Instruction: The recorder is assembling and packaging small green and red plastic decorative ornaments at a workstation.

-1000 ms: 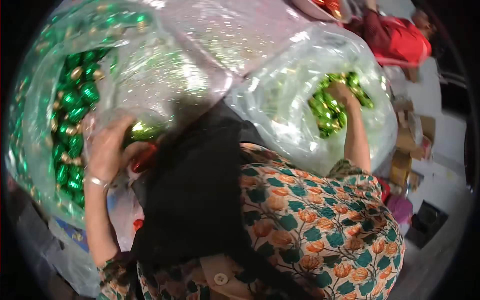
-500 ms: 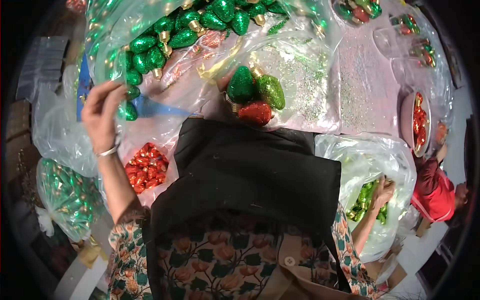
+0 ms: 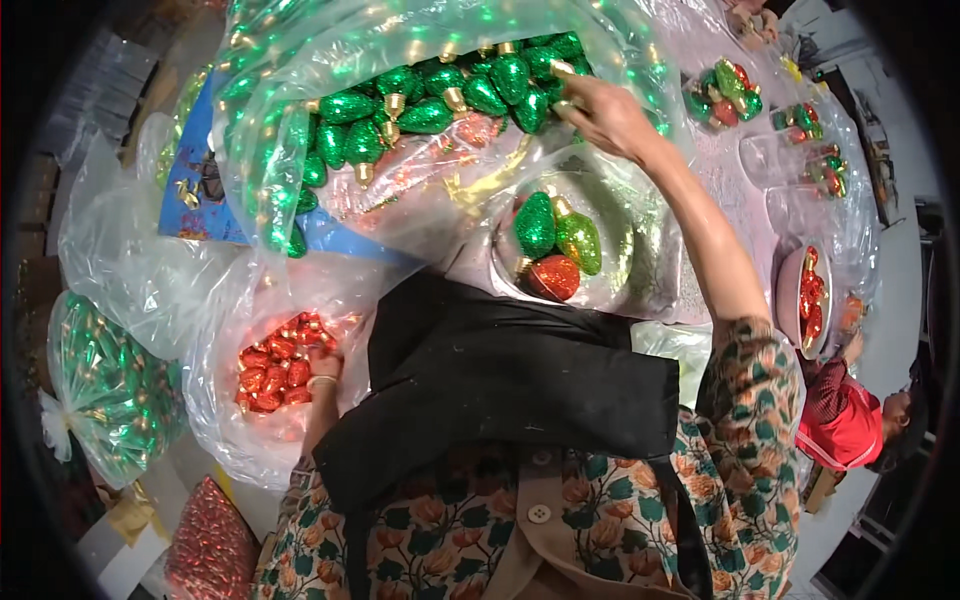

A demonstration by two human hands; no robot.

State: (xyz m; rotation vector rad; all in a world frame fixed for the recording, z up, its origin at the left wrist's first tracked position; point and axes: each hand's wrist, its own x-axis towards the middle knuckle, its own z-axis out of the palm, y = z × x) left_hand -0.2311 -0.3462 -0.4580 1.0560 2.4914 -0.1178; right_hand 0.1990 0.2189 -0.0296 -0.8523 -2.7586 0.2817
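one three-bulb set sits grouped before you, mixed clusters off right. plenty left: green bulbs and red bulbs loose in open bags. your right hand is at the greens, left hand in the reds; can't tell if either pinches one.

centre: 1 dark-green bulb, 1 lime bulb, 1 red bulb | wearer's hands: 2
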